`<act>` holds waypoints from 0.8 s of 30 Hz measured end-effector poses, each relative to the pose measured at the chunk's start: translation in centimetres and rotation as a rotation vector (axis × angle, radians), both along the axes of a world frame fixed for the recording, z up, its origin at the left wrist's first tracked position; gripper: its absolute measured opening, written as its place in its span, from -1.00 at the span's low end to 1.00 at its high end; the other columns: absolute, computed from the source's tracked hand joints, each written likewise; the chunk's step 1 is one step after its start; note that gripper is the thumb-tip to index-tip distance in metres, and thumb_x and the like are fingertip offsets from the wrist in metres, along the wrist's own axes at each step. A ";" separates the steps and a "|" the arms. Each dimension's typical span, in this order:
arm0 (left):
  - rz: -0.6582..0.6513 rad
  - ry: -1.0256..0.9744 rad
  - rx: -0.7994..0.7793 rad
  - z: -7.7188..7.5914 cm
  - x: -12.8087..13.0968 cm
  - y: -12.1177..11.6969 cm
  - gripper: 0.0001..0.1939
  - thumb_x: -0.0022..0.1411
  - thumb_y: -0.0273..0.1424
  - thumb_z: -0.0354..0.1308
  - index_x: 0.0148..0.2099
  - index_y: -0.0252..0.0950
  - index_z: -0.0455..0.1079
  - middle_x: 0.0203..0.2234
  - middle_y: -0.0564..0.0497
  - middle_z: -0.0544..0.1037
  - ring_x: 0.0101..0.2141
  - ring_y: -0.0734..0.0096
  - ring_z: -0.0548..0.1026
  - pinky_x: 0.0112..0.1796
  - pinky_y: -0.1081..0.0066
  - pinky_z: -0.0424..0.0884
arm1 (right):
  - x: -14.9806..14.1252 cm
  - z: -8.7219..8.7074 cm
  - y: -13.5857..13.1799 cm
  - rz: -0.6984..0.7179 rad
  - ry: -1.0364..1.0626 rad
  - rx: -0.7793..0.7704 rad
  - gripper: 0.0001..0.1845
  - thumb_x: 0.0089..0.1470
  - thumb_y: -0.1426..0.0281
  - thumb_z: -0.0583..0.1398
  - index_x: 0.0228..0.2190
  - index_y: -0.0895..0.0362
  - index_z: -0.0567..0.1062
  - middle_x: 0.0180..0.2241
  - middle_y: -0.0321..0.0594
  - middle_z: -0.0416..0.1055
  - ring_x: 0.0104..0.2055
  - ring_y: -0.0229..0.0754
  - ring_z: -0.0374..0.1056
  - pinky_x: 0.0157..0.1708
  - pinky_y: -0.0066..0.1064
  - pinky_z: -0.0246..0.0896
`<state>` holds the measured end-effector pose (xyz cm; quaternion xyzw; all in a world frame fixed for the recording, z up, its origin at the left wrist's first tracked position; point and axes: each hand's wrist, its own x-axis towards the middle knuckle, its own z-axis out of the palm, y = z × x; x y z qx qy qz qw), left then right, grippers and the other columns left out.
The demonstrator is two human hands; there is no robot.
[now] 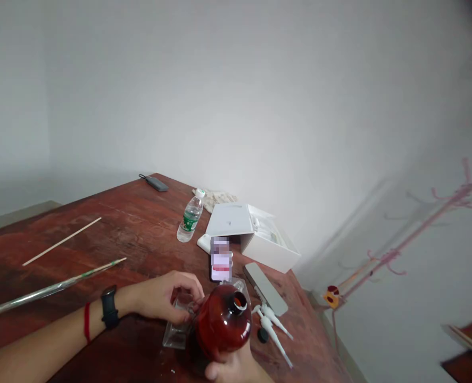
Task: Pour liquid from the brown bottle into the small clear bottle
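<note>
A large reddish-brown, see-through bottle [223, 324] with an uncapped narrow neck tilts over the table's near side. My right hand [238, 367] is closed around its lower part, thumb in front. Left of the bottle, my left hand [174, 295] curls its fingers around a clear plastic container [175, 336] with square edges. The bottle hides part of that container and the left fingertips. Right of the bottle lie two white pump heads [273, 332] with thin tubes, beside a small black cap [263, 335].
Behind the bottle are a lit phone [221, 260], a grey flat case [265, 287], an open white box [270, 250] and a water bottle [190, 217]. Wooden sticks [62, 241], some wrapped in clear film, lie left. A grey power bank [156, 183] sits at the far corner.
</note>
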<state>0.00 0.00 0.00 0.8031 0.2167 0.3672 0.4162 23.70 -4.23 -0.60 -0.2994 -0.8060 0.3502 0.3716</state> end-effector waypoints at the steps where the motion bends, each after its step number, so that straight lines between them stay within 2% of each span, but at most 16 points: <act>1: 0.003 0.004 0.003 0.0 0.0 0.0 -0.80 0.12 -0.42 0.40 -0.16 -0.24 0.56 -0.10 -0.02 0.65 -0.13 0.18 0.59 -0.07 0.34 0.49 | -0.3 -0.4 -0.1 0.014 0.006 -0.015 -0.58 0.38 0.22 0.32 0.17 0.09 0.50 0.16 -0.07 0.51 0.10 0.06 0.53 0.01 -0.01 0.57; 3: 0.007 0.014 0.007 0.0 0.0 0.0 -0.80 0.16 -0.39 0.40 -0.13 -0.24 0.59 -0.10 -0.03 0.65 -0.14 0.19 0.59 -0.09 0.35 0.49 | -0.7 -1.2 -0.2 0.037 0.020 -0.046 -0.49 0.33 0.18 0.36 0.21 0.06 0.47 0.15 -0.05 0.52 0.10 0.10 0.53 -0.03 0.01 0.59; 4: 0.008 0.018 0.007 0.1 0.0 0.0 -0.80 0.18 -0.36 0.41 -0.13 -0.24 0.60 -0.10 -0.04 0.66 -0.14 0.18 0.59 -0.08 0.35 0.49 | -0.9 -1.6 -0.2 0.045 0.027 -0.060 -0.35 0.24 0.13 0.43 0.25 0.02 0.44 0.14 -0.03 0.53 0.09 0.16 0.54 -0.05 0.03 0.61; 7: 0.014 0.028 0.005 0.3 0.0 0.1 -0.80 0.25 -0.32 0.42 -0.10 -0.25 0.63 -0.11 -0.05 0.66 -0.13 0.18 0.60 -0.06 0.34 0.48 | -1.0 -2.4 0.2 0.046 0.054 -0.099 0.25 -0.28 0.06 0.65 0.37 -0.10 0.27 0.11 0.02 0.56 0.07 0.38 0.56 -0.04 0.17 0.61; 9: 0.022 0.031 0.001 0.5 0.0 0.1 -0.81 0.27 -0.32 0.42 -0.09 -0.24 0.64 -0.10 -0.05 0.66 -0.11 0.18 0.60 -0.05 0.34 0.47 | -0.9 -2.8 0.7 0.039 0.080 -0.119 0.44 -0.51 0.04 0.69 0.36 -0.10 0.23 0.09 0.04 0.55 0.08 0.47 0.55 0.03 0.24 0.56; 12: 0.029 0.038 -0.011 0.6 -0.2 0.1 -0.83 0.26 -0.35 0.42 -0.11 -0.24 0.64 -0.07 -0.06 0.67 -0.07 0.16 0.61 -0.01 0.33 0.47 | -0.5 -3.0 1.2 0.049 0.140 -0.143 0.39 -0.58 -0.10 0.65 0.27 -0.01 0.31 0.07 0.09 0.53 0.13 0.46 0.52 0.17 0.21 0.47; 15: 0.036 0.055 -0.031 0.6 -0.4 0.3 -0.85 0.25 -0.36 0.42 -0.14 -0.26 0.60 -0.04 -0.07 0.66 -0.04 0.13 0.62 0.02 0.30 0.48 | -0.2 -3.2 1.5 0.086 0.253 -0.131 0.28 -0.52 -0.24 0.57 0.18 0.04 0.38 0.06 0.11 0.54 0.12 0.40 0.53 0.24 0.16 0.42; 17: 0.042 0.078 -0.045 0.6 -0.7 0.5 -0.85 0.28 -0.34 0.42 -0.15 -0.27 0.58 0.01 -0.11 0.64 0.00 0.10 0.61 0.03 0.28 0.49 | -0.1 -3.4 1.6 0.087 0.343 -0.088 0.24 -0.49 -0.25 0.55 0.17 0.04 0.39 0.07 0.10 0.55 0.09 0.36 0.55 0.24 0.12 0.42; 21: 0.031 0.127 -0.060 0.9 -1.4 1.2 -0.79 0.30 -0.25 0.44 -0.14 -0.28 0.62 0.04 -0.17 0.64 0.03 0.04 0.60 0.04 0.25 0.52 | 0.0 -3.5 1.7 0.035 0.389 -0.026 0.37 -0.65 -0.20 0.62 0.21 0.03 0.43 0.03 0.03 0.59 0.05 0.31 0.56 0.21 0.02 0.44; 24: 0.046 0.144 -0.068 1.2 -1.6 1.3 -0.75 0.33 -0.19 0.43 -0.08 -0.26 0.65 0.06 -0.19 0.63 0.06 0.02 0.59 0.08 0.21 0.50 | 0.1 -2.9 1.5 0.048 0.417 0.019 0.29 -0.52 -0.16 0.62 0.23 0.04 0.45 0.05 0.03 0.57 0.07 0.28 0.56 0.21 -0.01 0.43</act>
